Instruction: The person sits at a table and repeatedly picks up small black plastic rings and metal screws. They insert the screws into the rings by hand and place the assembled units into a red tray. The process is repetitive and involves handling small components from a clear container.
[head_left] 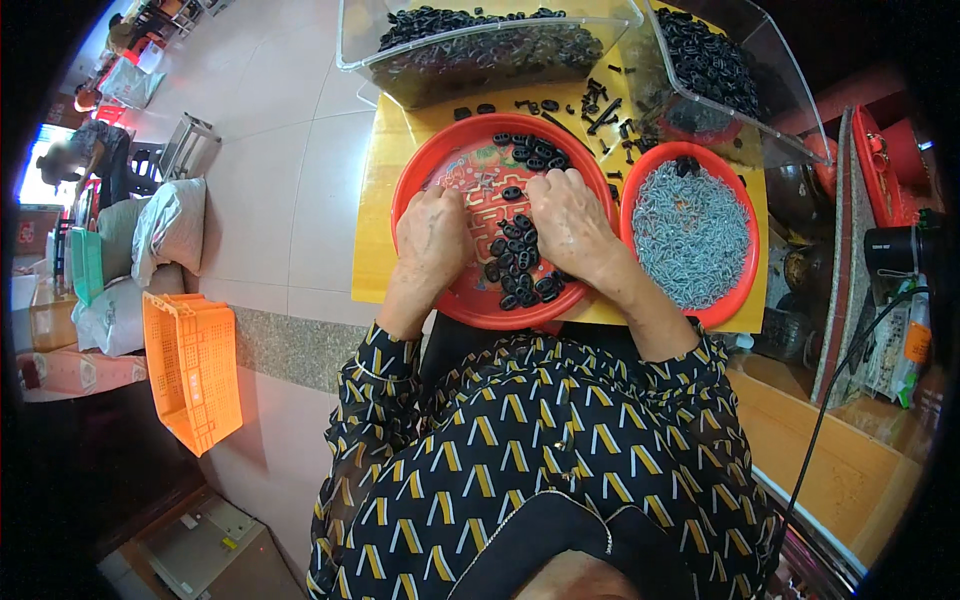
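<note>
Both of my hands are over a round red tray (478, 312) with a patterned bottom. My left hand (433, 235) is closed at the tray's left side, its fingertips curled inward; what they pinch, if anything, is hidden. Across from it, my right hand (573, 225) is closed too, and its fingers hide what is in them. A single small black oval piece with two holes (512, 193) lies just left of the right fingertips. More such black pieces (515, 255) are heaped below it, and another group (535, 150) sits by the far rim.
A second red tray (712, 318), full of small silvery screws (692, 235), stands on the yellow tabletop (375, 240) at right. Two clear bins (490, 55) (720, 75) of black parts stand behind. Loose black bits (605, 115) lie between. An orange crate (195, 370) is at left.
</note>
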